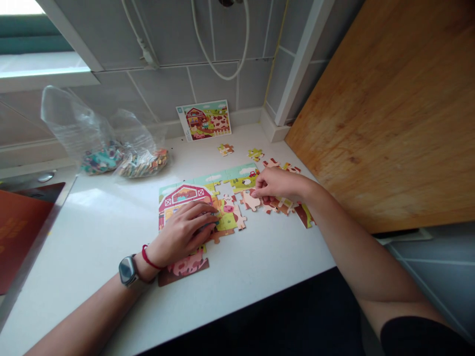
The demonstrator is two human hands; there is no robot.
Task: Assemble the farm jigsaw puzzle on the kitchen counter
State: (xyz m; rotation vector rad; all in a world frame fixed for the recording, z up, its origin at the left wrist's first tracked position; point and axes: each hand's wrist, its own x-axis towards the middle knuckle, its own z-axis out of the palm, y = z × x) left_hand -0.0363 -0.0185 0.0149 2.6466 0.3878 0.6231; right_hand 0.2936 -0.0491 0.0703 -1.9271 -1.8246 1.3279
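Note:
A partly joined jigsaw puzzle [185, 194] of a farm lies on the white counter, with a red barn at its left and a cow's head at its right. My left hand [189, 225] rests flat across its middle, fingers extended, hiding some of the picture. Just right of the joined part, my right hand [272, 184] pinches the edge of a pale pink cow-patterned puzzle piece [251, 200]. Several loose puzzle pieces [285, 205] lie under and beside this hand, partly covered by it. Two more, a green piece [256, 154] and a brown-green piece [225, 149], lie farther back.
A farm picture card [206, 121] leans against the tiled wall. Two clear plastic bags of puzzle pieces [143, 160] stand at the back left. A wooden board [389, 113] rises along the right side. A white cable [222, 75] hangs on the wall.

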